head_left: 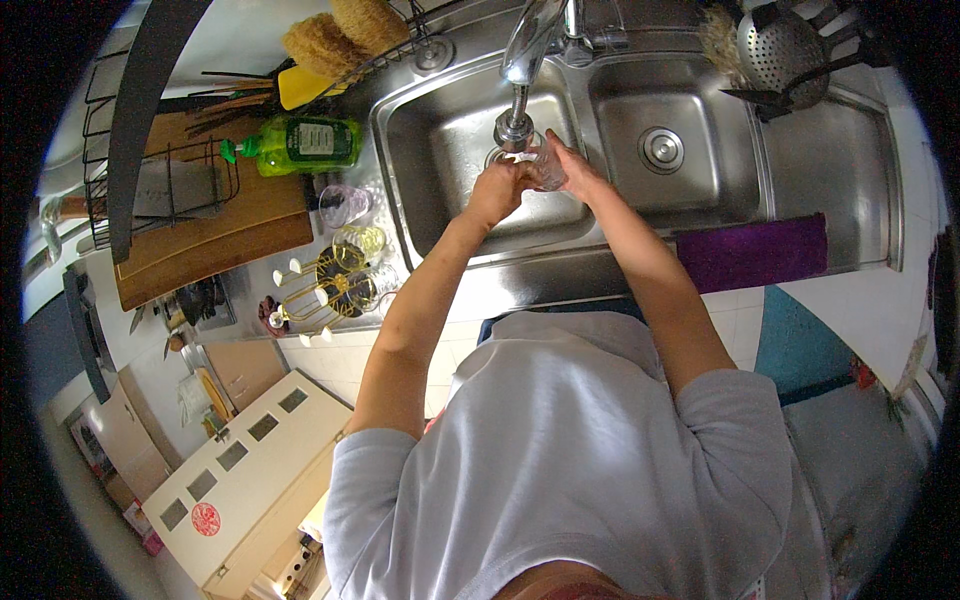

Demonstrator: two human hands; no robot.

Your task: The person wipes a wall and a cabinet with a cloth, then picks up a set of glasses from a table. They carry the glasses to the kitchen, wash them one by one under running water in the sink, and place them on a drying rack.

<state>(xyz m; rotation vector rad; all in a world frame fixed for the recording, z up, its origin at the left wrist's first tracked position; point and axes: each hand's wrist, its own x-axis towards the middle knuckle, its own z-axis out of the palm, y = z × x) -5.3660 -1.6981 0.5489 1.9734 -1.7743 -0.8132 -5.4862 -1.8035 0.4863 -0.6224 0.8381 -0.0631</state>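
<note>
Over the left basin of a stainless steel sink (pixel 442 217), both hands hold a clear drinking glass (pixel 550 174) just below the spout of a chrome faucet (pixel 514 129). My left hand (pixel 498 189) grips the glass from the left, its fingers partly hidden. Against the right side of the glass lies my right hand (pixel 576 169). To the left of the basin, a pinkish clear glass (pixel 345 205) and a yellowish glass (pixel 361 246) stand by a gold-coloured wire glass rack (pixel 341 285) with white knobs.
A green dish soap bottle (pixel 311 145) lies left of the basin, near a wooden board (pixel 217 251) and a wire basket. Loofah sponges (pixel 322 46) are at the upper left. A purple cloth (pixel 757 251) drapes the right front edge. A perforated skimmer (pixel 780 56) is at the upper right.
</note>
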